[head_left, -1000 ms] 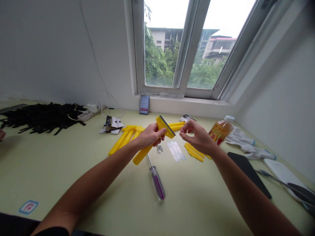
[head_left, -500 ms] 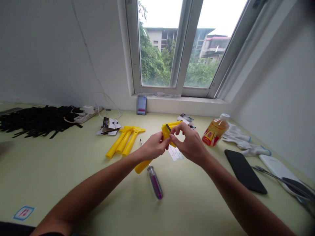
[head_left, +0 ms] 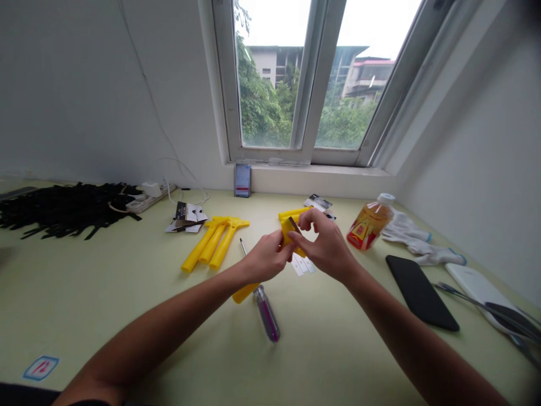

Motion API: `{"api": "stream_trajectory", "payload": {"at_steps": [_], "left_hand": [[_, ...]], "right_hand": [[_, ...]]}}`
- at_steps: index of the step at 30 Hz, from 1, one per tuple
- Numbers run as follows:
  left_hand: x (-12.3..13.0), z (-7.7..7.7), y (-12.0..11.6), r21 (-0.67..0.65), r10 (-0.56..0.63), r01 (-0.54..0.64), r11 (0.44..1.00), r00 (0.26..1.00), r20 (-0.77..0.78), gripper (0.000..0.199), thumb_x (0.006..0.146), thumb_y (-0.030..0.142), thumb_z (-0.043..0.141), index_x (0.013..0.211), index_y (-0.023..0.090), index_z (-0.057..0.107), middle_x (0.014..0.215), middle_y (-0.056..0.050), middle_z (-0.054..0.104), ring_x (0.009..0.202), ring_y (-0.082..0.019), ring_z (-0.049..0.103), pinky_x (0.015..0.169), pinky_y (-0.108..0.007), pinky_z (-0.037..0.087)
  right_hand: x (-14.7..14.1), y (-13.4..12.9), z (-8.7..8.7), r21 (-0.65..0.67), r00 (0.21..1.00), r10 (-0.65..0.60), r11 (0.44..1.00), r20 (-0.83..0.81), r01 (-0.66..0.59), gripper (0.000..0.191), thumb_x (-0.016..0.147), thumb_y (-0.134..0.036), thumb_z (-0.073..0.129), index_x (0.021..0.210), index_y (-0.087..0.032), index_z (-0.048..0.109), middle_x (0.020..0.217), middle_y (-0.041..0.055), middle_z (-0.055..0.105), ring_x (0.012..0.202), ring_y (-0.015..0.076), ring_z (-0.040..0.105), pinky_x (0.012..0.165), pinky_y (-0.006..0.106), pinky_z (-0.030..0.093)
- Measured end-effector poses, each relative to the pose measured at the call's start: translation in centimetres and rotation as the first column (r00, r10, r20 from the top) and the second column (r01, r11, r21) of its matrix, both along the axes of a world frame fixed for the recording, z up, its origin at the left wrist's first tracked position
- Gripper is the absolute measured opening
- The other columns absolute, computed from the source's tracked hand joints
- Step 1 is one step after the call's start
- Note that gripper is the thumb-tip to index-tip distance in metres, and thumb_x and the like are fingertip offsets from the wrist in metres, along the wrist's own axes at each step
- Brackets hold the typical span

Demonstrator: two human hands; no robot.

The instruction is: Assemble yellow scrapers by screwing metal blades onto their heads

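My left hand [head_left: 268, 256] is closed around a yellow plastic scraper [head_left: 288, 232] just below its wide head. The handle's lower end [head_left: 244, 293] shows beneath my wrist. A thin dark blade [head_left: 295, 225] lies at the scraper's head, and the thumb and curled fingers of my right hand [head_left: 327, 245] pinch it there. Its exact seating is partly hidden by the fingers. Under the hands, a screwdriver [head_left: 267, 316] with a clear and purple handle lies on the table. Several pale flat strips [head_left: 302, 265] rest beyond my right thumb.
Yellow scrapers [head_left: 217, 242] lie to the left, near black-and-white cards [head_left: 188, 217]. Another yellow piece [head_left: 291, 214] sits behind the hands. At right are a drink bottle [head_left: 369, 223], white gloves [head_left: 422, 242], a black phone [head_left: 420, 293] and scissors [head_left: 486, 307]. Black strips [head_left: 67, 206] are heaped far left.
The scraper head and both hands have shifted slightly right and down. The dark blade now sits at a different tilt, with my right thumb closer against it.
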State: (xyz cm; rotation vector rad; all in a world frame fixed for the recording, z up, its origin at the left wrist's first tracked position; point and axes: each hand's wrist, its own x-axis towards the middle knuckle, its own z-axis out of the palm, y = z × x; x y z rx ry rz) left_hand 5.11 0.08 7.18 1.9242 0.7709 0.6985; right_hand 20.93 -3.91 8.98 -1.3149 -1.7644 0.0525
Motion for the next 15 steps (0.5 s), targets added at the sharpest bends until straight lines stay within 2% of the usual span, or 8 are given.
{"api": "stream_trajectory", "payload": {"at_steps": [2, 4, 7, 9, 13, 15], "left_hand": [[0.0, 0.2, -0.1, -0.021, -0.015, 0.015, 1.000, 1.000, -0.002, 0.039, 0.090, 0.053, 0.047, 0.075, 0.017, 0.051, 0.060, -0.001, 0.056, 0.048, -0.010, 0.046, 0.046, -0.022, 0.035], [0.0, 0.3, 0.0, -0.057, -0.052, 0.052, 0.997, 0.999, 0.007, 0.037, 0.090, 0.051, 0.049, 0.076, 0.017, 0.051, 0.059, 0.000, 0.055, 0.046, -0.009, 0.046, 0.045, -0.022, 0.035], [-0.1, 0.2, 0.2, -0.173, -0.157, 0.160, 0.972, 0.987, 0.028, 0.036, 0.089, 0.051, 0.050, 0.077, 0.017, 0.050, 0.061, 0.002, 0.053, 0.042, -0.007, 0.043, 0.040, -0.021, 0.033], [-0.2, 0.0, 0.5, -0.248, -0.219, 0.220, 0.943, 0.975, 0.031, 0.038, 0.089, 0.053, 0.049, 0.076, 0.017, 0.049, 0.062, 0.002, 0.052, 0.039, -0.006, 0.042, 0.037, -0.021, 0.031], [-0.5, -0.2, 0.8, -0.341, -0.288, 0.273, 0.899, 0.957, 0.007, 0.039, 0.088, 0.052, 0.051, 0.074, 0.016, 0.050, 0.063, 0.001, 0.052, 0.039, -0.005, 0.043, 0.036, -0.020, 0.032], [-0.6, -0.1, 1.0, -0.433, -0.314, 0.295, 0.851, 0.949, 0.030, 0.038, 0.088, 0.051, 0.053, 0.076, 0.015, 0.050, 0.065, 0.000, 0.053, 0.041, -0.005, 0.044, 0.037, -0.019, 0.033]], "right_hand": [[0.2, 0.3, -0.2, -0.058, 0.997, 0.018, 0.998, -0.080, -0.023, 0.021, 0.078, -0.026, 0.065, 0.080, -0.023, 0.045, 0.081, 0.0000, 0.055, 0.072, 0.0156, 0.051, 0.067, 0.031, 0.042], [0.4, 0.6, -0.4, -0.142, 0.973, 0.081, 0.983, -0.217, -0.114, 0.023, 0.078, -0.030, 0.066, 0.087, -0.023, 0.047, 0.085, 0.0005, 0.056, 0.074, 0.0152, 0.054, 0.066, 0.030, 0.045], [0.5, 0.8, -0.6, -0.267, 0.865, 0.177, 0.906, -0.470, -0.330, 0.032, 0.077, -0.034, 0.068, 0.096, -0.023, 0.044, 0.081, -0.0014, 0.057, 0.070, 0.0147, 0.058, 0.059, 0.028, 0.047], [0.4, 0.9, -0.7, -0.321, 0.795, 0.181, 0.846, -0.580, -0.426, 0.036, 0.076, -0.033, 0.068, 0.099, -0.023, 0.042, 0.078, -0.0030, 0.057, 0.067, 0.0144, 0.059, 0.056, 0.027, 0.047], [0.4, 0.7, -0.8, -0.407, 0.787, 0.138, 0.795, -0.602, -0.451, 0.037, 0.076, -0.031, 0.067, 0.103, -0.021, 0.045, 0.074, -0.0043, 0.055, 0.064, 0.0136, 0.058, 0.053, 0.025, 0.045], [0.5, 0.7, -0.8, -0.434, 0.784, 0.147, 0.765, -0.603, -0.476, 0.039, 0.079, -0.034, 0.065, 0.109, -0.020, 0.046, 0.073, -0.0042, 0.055, 0.063, 0.0136, 0.058, 0.054, 0.026, 0.044]]}}
